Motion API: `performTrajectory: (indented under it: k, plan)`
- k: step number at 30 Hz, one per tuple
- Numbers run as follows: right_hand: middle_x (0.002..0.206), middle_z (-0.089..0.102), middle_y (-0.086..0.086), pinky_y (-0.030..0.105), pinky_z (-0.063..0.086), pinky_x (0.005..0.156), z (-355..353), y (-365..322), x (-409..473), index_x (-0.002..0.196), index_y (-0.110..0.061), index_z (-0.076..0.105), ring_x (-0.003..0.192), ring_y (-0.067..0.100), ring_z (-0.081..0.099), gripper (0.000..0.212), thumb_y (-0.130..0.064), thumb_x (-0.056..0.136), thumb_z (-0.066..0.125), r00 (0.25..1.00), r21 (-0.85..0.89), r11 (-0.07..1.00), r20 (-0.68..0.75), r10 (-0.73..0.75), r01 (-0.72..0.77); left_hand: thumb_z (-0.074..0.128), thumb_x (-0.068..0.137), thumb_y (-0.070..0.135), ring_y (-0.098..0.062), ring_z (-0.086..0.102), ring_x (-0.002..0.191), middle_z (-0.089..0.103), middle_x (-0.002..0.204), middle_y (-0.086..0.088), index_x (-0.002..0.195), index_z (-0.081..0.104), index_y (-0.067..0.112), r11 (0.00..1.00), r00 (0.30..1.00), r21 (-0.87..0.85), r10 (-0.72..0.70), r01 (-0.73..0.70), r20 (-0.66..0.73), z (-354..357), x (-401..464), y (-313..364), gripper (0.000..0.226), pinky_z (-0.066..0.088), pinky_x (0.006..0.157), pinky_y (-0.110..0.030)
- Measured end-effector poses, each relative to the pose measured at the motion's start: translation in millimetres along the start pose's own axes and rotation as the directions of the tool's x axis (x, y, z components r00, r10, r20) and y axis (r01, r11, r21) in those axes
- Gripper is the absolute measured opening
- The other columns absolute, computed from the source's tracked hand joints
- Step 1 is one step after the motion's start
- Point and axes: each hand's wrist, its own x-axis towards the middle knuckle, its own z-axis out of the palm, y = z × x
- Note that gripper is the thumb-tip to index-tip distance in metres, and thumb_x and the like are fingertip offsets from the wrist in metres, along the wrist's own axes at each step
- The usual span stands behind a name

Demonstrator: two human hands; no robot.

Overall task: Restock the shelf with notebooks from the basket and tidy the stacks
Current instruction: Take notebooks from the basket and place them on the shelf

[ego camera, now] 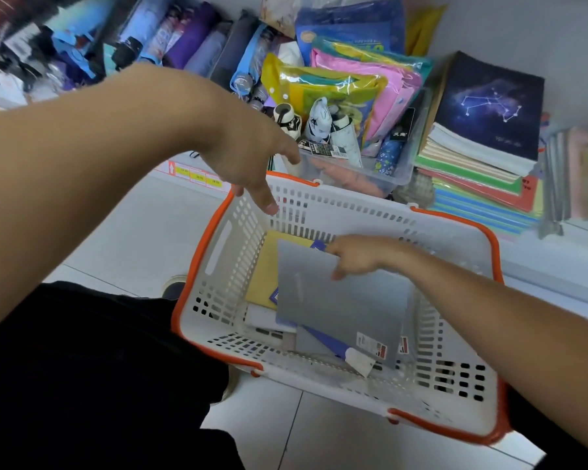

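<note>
Gripping the top edge of a grey notebook (340, 300), the right hand (357, 257) reaches down into a white shopping basket with an orange rim (455, 222). Its grip appears to be a pinch, thumb on the visible cover and fingers hidden behind it. The left hand (248, 157) hovers above the basket's far left corner with fingers relaxed and spread, grasping nothing.

The grey notebook sits inside the basket, leaning tilted on top of other stock: a yellow notebook (269, 266) beneath it on the left, and a purple-edged item (323, 340) poking out near its lower edge. Its long axis seems to run from the pinched edge, nearer the shelf, down toward the person. A price sticker (372, 347) marks its lower right corner.

Beyond the basket, the shelf holds a stack of notebooks (472, 164) topped by a dark constellation cover (489, 103). To the stack's left stands a clear bin of folded umbrellas (353, 167).

To do this step well, the notebook should probably be lifted straight up so it clears the basket wall without dragging the ones beneath. The free hand could steady the basket or support the cover's lower edge. Turning the notebook flat before it reaches the stack would likely help it land square.
</note>
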Motion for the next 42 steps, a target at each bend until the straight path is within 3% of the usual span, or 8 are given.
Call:
performTrajectory:
  k: [5,10,14,18,22,28,33,42]
  plan:
    - [0.083,0.051,-0.001,0.029,0.033,0.056,-72,-91,-69,0.079,-0.021,0.049,0.076,0.018,0.049,0.015,-0.015,0.092,0.055,0.917,-0.052,0.978,-0.34,-0.208,0.203,0.031,0.086,0.069,-0.034,0.071,0.085,0.066,0.11,-0.02,0.148,0.027,0.041,0.971,0.998,-0.231,-0.067,0.064,-0.005,-5,-10,14,0.068,0.058,0.082,-0.043]
    - [0.062,0.046,-0.001,0.028,0.035,0.053,-81,-135,-101,0.063,-0.019,0.041,0.067,0.023,0.049,0.031,-0.015,0.087,0.061,0.591,0.221,0.843,-0.795,-0.136,0.491,0.039,0.08,0.077,-0.029,0.072,0.069,0.073,0.077,-0.019,0.088,0.07,0.002,0.909,0.933,-0.415,-0.184,0.042,-0.309,-17,-10,3,0.082,0.06,0.067,-0.028]
    - [0.091,0.072,0.018,0.05,0.062,0.076,-75,-112,-79,0.088,-0.006,0.062,0.085,0.034,0.074,0.036,-0.039,0.1,0.054,0.899,0.799,0.413,-0.379,-0.219,0.437,0.065,0.082,0.018,-0.03,0.063,0.084,0.071,0.099,-0.016,0.09,0.076,0.016,0.975,0.882,-0.177,-0.197,0.132,-0.427,-23,-16,-13,0.013,0.052,0.083,-0.038]
    - [0.091,0.069,0.009,0.032,0.055,0.07,-2,-14,2,0.096,-0.008,0.065,0.083,0.029,0.068,0.048,-0.054,0.086,0.068,0.994,0.204,0.975,-0.044,0.099,-0.088,0.069,0.083,0.013,-0.032,0.062,0.097,0.065,0.106,-0.003,0.096,0.076,0.033,0.987,0.872,-0.093,-0.163,0.135,-0.462,-22,-18,-17,0.024,0.051,0.088,-0.035]
    - [0.134,0.046,0.011,0.041,0.051,0.085,101,69,27,0.134,-0.01,0.041,0.114,0.032,0.055,0.089,-0.051,0.068,0.085,0.939,0.12,0.937,-0.063,0.338,-0.329,0.067,0.089,0.014,-0.023,0.062,0.083,0.061,0.108,0.001,0.105,0.073,0.029,0.984,0.888,-0.15,-0.151,0.094,-0.435,-19,-8,-27,0.023,0.04,0.068,-0.019]
    - [0.13,0.046,0.011,0.047,0.053,0.085,121,98,42,0.129,-0.015,0.043,0.118,0.035,0.051,0.095,-0.055,0.056,0.09,0.885,0.282,0.888,-0.194,0.424,-0.364,0.069,0.088,0.017,-0.029,0.065,0.096,0.066,0.112,0.001,0.111,0.071,0.031,0.993,0.864,-0.015,-0.109,0.117,-0.491,-22,0,-31,0.027,0.041,0.084,-0.027]
    - [0.073,0.049,0.0,0.029,0.034,0.054,103,93,48,0.071,-0.02,0.047,0.067,0.018,0.05,0.045,-0.039,0.071,0.088,0.931,0.337,0.914,-0.199,0.305,-0.228,0.068,0.088,0.016,-0.028,0.064,0.096,0.058,0.131,-0.005,0.114,0.07,0.029,0.991,0.862,0.018,-0.105,0.13,-0.496,-23,3,-35,0.029,0.043,0.083,-0.029]
    - [0.083,0.076,-0.002,0.033,0.056,0.061,-74,1,-63,0.093,-0.015,0.071,0.071,0.016,0.071,0.008,-0.009,0.089,0.073,0.966,0.463,0.855,-0.215,-0.145,0.232,0.059,0.088,0.002,-0.021,0.049,0.085,0.063,0.105,-0.005,0.116,0.071,0.02,0.966,0.766,-0.06,-0.237,0.253,-0.598,-33,-16,-64,0.035,0.04,0.078,-0.028]
